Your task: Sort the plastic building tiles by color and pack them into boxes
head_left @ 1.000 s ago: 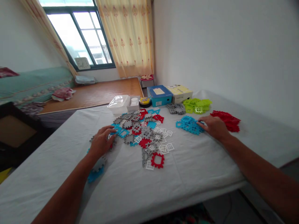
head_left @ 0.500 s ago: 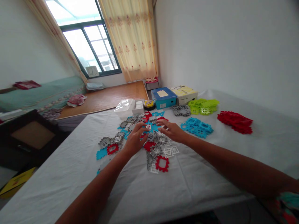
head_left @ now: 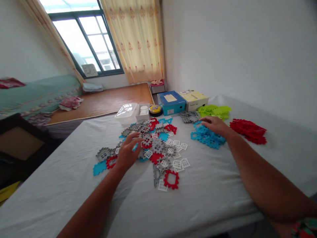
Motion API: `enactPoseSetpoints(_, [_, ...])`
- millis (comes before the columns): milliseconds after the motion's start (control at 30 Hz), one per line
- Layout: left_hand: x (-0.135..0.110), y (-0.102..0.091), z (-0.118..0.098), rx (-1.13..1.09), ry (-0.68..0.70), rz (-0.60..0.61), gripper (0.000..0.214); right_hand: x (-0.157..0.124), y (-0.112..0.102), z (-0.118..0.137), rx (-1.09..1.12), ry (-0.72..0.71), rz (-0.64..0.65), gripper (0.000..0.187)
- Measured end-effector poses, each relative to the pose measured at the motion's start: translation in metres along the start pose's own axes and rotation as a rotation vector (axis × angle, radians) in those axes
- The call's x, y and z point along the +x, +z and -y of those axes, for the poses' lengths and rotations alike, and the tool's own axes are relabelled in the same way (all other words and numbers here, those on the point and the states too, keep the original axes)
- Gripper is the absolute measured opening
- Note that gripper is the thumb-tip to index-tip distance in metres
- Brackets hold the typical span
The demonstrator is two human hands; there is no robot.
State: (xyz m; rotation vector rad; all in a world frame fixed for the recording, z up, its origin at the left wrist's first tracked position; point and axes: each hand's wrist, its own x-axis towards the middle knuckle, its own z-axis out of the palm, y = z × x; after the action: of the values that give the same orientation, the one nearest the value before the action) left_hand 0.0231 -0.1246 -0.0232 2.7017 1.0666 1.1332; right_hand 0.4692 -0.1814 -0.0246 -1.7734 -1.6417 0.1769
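Note:
My right hand point(head_left: 216, 125) is over the heap of blue interlocking plastic pieces point(head_left: 209, 138). Its fingers are bent onto a blue plastic piece point(head_left: 197, 125) at the heap's far left edge. Over the left part of the mixed pile, my left hand point(head_left: 129, 150) hovers with fingers stretched and apart, holding nothing visible. Beneath and beside it lie grey toothed panels point(head_left: 158, 146), a red square frame point(head_left: 171, 179), a blue panel point(head_left: 99, 168) and small white window pieces point(head_left: 185, 163). Some pieces are hidden under my left hand.
Beyond the blue heap lie grey pieces point(head_left: 189, 117) and lime-green pieces point(head_left: 218, 111); a red heap point(head_left: 247, 131) is to the right. A clear plastic container point(head_left: 127, 111), a round black-and-yellow tin point(head_left: 155, 109), a blue box point(head_left: 170, 103) and a yellow-white box point(head_left: 194, 99) line the far edge.
My right hand has moved right from the mixed pile to the blue heap, where a blue piece now shows at its fingertips. My left hand has shifted left and slightly nearer.

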Motion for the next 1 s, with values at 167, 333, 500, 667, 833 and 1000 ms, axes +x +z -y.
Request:
enactPoseSetpoints(167, [0.003,-0.01,0.03,0.001,-0.172,-0.071,0.023,-0.001,-0.005,-0.028,-0.325,0.007,0.032,0.028])
enactPoseSetpoints(333, [-0.001,-0.012,0.038,0.038,-0.214,0.174,0.028,-0.004,0.012,-0.01,-0.39,-0.063,-0.108,0.036])
enactPoseSetpoints(500, [-0.006,-0.016,0.046,0.146,-0.172,0.446,0.032,-0.01,0.026,0.017,-0.28,-0.153,-0.069,0.031])
enactPoseSetpoints(667, [-0.012,-0.025,0.054,0.229,-0.123,0.51,0.03,-0.014,0.035,0.029,-0.254,-0.174,-0.094,0.03])
enactPoseSetpoints(833, [-0.01,-0.029,0.046,0.292,-0.107,0.483,0.022,-0.018,0.043,0.036,-0.22,-0.208,-0.081,0.028])
enactPoseSetpoints(1000, [-0.001,-0.035,0.039,0.261,-0.154,0.426,0.019,-0.025,0.05,0.057,-0.112,-0.216,-0.043,0.027])
